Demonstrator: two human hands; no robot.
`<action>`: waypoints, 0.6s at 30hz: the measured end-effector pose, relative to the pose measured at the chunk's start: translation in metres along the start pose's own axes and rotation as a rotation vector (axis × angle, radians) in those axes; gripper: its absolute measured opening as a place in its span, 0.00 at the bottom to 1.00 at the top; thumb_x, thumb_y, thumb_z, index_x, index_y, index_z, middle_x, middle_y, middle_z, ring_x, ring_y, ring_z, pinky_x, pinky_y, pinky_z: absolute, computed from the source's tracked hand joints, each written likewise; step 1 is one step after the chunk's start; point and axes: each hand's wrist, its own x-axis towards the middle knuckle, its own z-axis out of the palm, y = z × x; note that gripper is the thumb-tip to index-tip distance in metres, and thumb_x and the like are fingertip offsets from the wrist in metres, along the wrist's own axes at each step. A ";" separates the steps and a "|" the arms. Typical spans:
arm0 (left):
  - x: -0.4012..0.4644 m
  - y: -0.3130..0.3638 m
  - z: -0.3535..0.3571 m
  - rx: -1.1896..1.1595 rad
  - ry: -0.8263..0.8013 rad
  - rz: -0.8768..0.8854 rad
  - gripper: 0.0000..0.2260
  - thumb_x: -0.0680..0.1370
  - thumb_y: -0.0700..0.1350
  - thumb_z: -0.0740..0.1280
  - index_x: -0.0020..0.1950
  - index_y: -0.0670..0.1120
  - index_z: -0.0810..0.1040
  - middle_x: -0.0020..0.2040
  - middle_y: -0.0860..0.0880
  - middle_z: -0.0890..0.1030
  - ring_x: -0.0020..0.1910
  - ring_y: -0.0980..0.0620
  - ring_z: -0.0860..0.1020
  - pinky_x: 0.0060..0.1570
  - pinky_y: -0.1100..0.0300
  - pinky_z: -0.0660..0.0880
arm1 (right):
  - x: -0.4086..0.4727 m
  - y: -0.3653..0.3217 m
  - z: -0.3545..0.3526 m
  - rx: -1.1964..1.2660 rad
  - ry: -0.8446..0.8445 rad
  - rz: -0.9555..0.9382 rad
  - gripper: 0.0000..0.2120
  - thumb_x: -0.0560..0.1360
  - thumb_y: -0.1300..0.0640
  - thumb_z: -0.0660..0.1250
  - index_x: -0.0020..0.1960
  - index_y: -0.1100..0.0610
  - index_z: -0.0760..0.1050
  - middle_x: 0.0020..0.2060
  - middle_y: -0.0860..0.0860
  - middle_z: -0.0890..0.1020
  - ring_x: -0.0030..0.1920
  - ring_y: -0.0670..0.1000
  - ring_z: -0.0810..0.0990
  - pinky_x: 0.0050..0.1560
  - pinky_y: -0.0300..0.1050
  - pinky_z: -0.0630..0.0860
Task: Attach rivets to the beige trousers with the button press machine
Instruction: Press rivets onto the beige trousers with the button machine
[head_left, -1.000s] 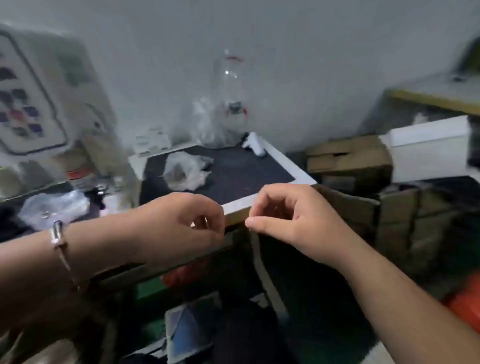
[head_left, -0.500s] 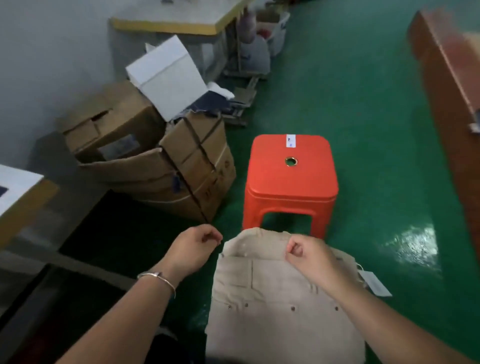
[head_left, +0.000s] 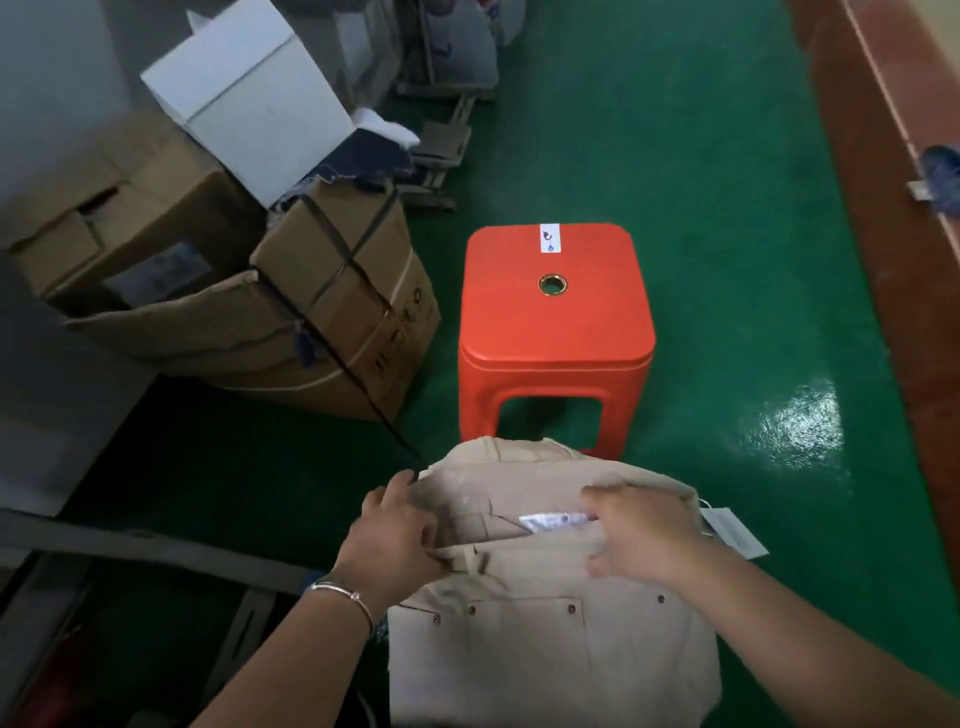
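Seemingly well along, the beige trousers (head_left: 550, 660) are held at six o'clock, low in the view, with a row of dark rivets (head_left: 571, 608) already seen below the waistband. The waistband's left corner is gripped by the left hand (head_left: 389, 540); its other side is covered by the right hand (head_left: 639, 535), whose finger state cannot be told through blur. At twelve o'clock an orange stool (head_left: 556, 322) stands; cardboard boxes (head_left: 311, 291) are stacked at ten. No press machine is visible, so remaining rivets cannot be judged.

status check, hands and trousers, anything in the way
Left hand grips trousers at the waistband. Right hand holds the other side, blurred. Press machine not in view. Orange stool on the floor just ahead.
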 end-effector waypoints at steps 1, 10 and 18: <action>0.000 -0.002 -0.001 -0.071 0.009 0.031 0.12 0.69 0.47 0.72 0.30 0.49 0.70 0.71 0.51 0.64 0.64 0.45 0.68 0.58 0.59 0.70 | 0.000 0.005 -0.002 -0.037 0.013 0.008 0.30 0.62 0.36 0.71 0.58 0.46 0.67 0.55 0.46 0.72 0.53 0.51 0.74 0.40 0.44 0.71; -0.043 0.010 -0.048 -0.654 -0.068 0.275 0.20 0.68 0.32 0.74 0.30 0.44 0.64 0.29 0.53 0.64 0.28 0.58 0.62 0.28 0.63 0.60 | 0.003 0.029 -0.013 -0.107 -0.019 0.074 0.53 0.58 0.27 0.69 0.74 0.51 0.55 0.60 0.46 0.75 0.60 0.51 0.67 0.57 0.49 0.59; -0.096 0.003 -0.085 -0.413 -0.040 0.309 0.09 0.70 0.45 0.77 0.41 0.49 0.78 0.33 0.56 0.75 0.33 0.60 0.73 0.35 0.64 0.68 | -0.020 0.014 -0.037 -0.155 0.145 -0.172 0.14 0.69 0.53 0.67 0.53 0.47 0.70 0.45 0.46 0.68 0.51 0.50 0.74 0.40 0.46 0.68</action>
